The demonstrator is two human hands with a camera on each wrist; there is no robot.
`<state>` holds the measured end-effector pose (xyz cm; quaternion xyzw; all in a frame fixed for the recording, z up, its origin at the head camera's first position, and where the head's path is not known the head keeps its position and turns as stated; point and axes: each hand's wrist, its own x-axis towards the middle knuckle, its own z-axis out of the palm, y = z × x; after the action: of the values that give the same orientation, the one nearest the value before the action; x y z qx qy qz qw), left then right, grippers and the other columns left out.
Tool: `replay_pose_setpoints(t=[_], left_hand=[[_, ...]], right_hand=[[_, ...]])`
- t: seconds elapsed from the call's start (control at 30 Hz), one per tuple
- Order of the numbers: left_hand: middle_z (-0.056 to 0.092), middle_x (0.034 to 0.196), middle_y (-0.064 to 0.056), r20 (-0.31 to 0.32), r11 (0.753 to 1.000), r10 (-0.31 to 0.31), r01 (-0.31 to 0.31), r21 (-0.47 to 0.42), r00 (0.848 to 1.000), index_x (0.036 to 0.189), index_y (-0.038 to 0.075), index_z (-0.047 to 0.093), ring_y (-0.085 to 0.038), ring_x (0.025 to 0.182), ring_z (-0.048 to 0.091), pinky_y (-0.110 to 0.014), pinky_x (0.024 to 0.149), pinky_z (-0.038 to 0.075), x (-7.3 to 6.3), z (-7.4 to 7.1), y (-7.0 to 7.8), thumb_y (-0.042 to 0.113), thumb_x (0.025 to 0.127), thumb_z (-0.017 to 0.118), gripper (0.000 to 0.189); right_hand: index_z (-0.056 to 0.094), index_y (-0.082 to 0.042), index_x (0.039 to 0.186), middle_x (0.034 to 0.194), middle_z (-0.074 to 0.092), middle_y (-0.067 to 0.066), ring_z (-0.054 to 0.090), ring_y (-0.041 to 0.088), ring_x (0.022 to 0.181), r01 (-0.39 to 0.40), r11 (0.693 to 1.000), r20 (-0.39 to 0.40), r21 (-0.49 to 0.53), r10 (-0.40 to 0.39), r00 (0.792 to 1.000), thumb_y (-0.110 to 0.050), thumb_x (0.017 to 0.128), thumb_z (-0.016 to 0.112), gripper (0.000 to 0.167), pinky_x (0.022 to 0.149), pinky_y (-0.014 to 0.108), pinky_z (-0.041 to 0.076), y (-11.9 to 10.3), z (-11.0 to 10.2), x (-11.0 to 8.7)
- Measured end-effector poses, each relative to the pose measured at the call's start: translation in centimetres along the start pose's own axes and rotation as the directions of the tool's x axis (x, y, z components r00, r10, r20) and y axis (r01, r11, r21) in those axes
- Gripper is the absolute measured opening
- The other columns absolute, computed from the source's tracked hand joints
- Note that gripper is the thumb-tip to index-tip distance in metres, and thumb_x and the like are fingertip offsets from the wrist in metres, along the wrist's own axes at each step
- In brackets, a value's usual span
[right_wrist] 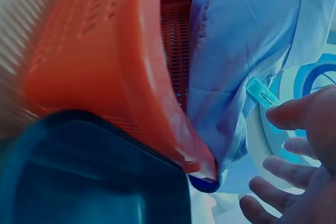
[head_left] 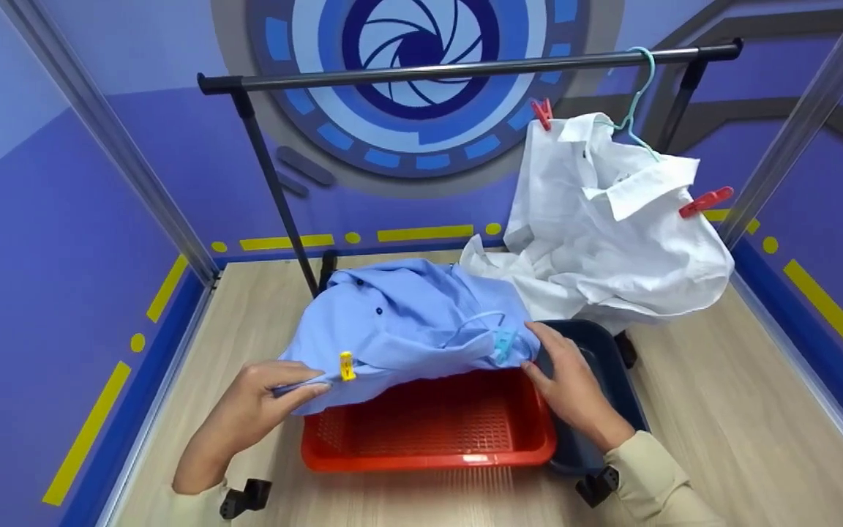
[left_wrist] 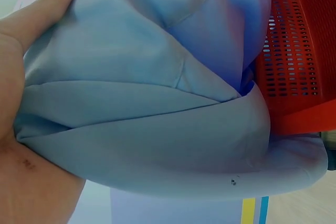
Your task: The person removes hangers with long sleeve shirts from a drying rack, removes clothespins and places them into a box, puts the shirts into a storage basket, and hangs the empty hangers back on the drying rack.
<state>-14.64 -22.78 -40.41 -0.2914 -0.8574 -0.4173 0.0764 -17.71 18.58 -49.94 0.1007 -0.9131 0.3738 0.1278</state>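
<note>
A light blue shirt [head_left: 399, 322] with dark buttons lies bunched over the back of a red basket [head_left: 429, 461]. My left hand [head_left: 246, 402] pinches its near left edge between thumb and fingers, beside a yellow clothespin [head_left: 347, 366]. At the other end, a turquoise clothespin [head_left: 503, 344] is clipped on the shirt, close to a thin pale blue hanger hook [head_left: 481, 315]. My right hand [head_left: 571, 377] is at the shirt's right edge. In the right wrist view its fingers are spread and its thumb tip [right_wrist: 283, 115] is right at the turquoise clothespin [right_wrist: 262, 94].
Beside and partly under the red basket stands a dark blue basin [head_left: 630, 380]. A black rail [head_left: 451, 69] spans the back. From it a white shirt [head_left: 612, 241] hangs on a green hanger [head_left: 639, 95], with red clothespins [head_left: 707, 203] at its shoulders, its lower part beside the blue shirt.
</note>
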Motion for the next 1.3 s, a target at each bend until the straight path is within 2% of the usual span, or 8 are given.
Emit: replay_pose_setpoints(t=[0.27,0.53,0.73,0.93,1.07,1.3], left_hand=[[0.076,0.090,0.004,-0.009,1.000,0.004,-0.004,0.027,1.000,0.098,0.017,0.078,-0.005,0.080,0.069,-0.017,0.075,0.055,0.0,0.0,0.0,0.022,0.085,0.073,0.015],[0.076,0.089,0.006,-0.031,0.998,0.005,-0.003,0.057,1.000,0.096,0.018,0.078,-0.004,0.079,0.068,-0.018,0.074,0.055,0.1,0.1,0.0,0.022,0.085,0.073,0.013],[0.075,0.089,0.005,-0.040,0.999,-0.006,0.007,0.040,0.999,0.097,0.018,0.078,-0.004,0.077,0.067,-0.017,0.073,0.055,0.1,0.2,-0.1,0.021,0.086,0.072,0.013],[0.075,0.090,0.005,-0.034,0.999,-0.024,0.025,0.033,0.999,0.099,0.019,0.078,-0.003,0.075,0.066,-0.018,0.072,0.055,0.1,0.1,-0.1,0.022,0.087,0.070,0.014],[0.075,0.089,0.005,-0.042,0.999,-0.011,0.012,0.036,0.999,0.098,0.018,0.078,-0.003,0.075,0.066,-0.018,0.071,0.055,0.0,0.2,-0.2,0.021,0.087,0.071,0.013],[0.075,0.087,0.004,-0.062,0.999,0.016,-0.014,0.035,0.998,0.095,0.018,0.078,-0.002,0.071,0.063,-0.018,0.065,0.053,0.0,0.3,-0.3,0.018,0.085,0.073,0.012]], right_hand=[[0.045,-0.012,0.144,0.149,0.045,0.011,0.044,0.034,0.132,0.087,0.995,0.074,-0.054,-0.083,0.994,-0.007,0.088,0.068,0.061,0.108,0.053,0.037,-0.5,0.4,0.9],[0.044,-0.016,0.146,0.144,0.051,0.012,0.049,0.031,0.129,0.056,0.998,0.082,-0.026,-0.054,0.995,-0.009,0.092,0.063,0.057,0.107,0.051,0.039,-1.0,0.6,1.0],[0.047,-0.015,0.143,0.134,0.058,0.016,0.056,0.032,0.119,0.045,0.999,0.058,-0.002,-0.045,0.997,-0.009,0.091,0.064,0.055,0.101,0.050,0.045,-0.9,0.7,0.6],[0.051,-0.012,0.140,0.132,0.060,0.014,0.060,0.026,0.103,0.045,0.999,0.032,0.025,-0.046,0.998,-0.008,0.090,0.066,0.053,0.093,0.045,0.050,-0.7,0.7,0.1],[0.053,-0.011,0.138,0.131,0.061,0.014,0.061,0.025,0.109,0.061,0.998,0.002,0.028,-0.061,0.998,-0.008,0.090,0.066,0.050,0.095,0.044,0.050,-0.7,0.7,-0.1],[0.061,-0.008,0.129,0.119,0.067,0.011,0.064,0.022,0.101,0.092,0.996,-0.078,0.016,-0.091,0.993,-0.005,0.088,0.068,0.042,0.091,0.042,0.051,-0.6,0.9,-0.6]])
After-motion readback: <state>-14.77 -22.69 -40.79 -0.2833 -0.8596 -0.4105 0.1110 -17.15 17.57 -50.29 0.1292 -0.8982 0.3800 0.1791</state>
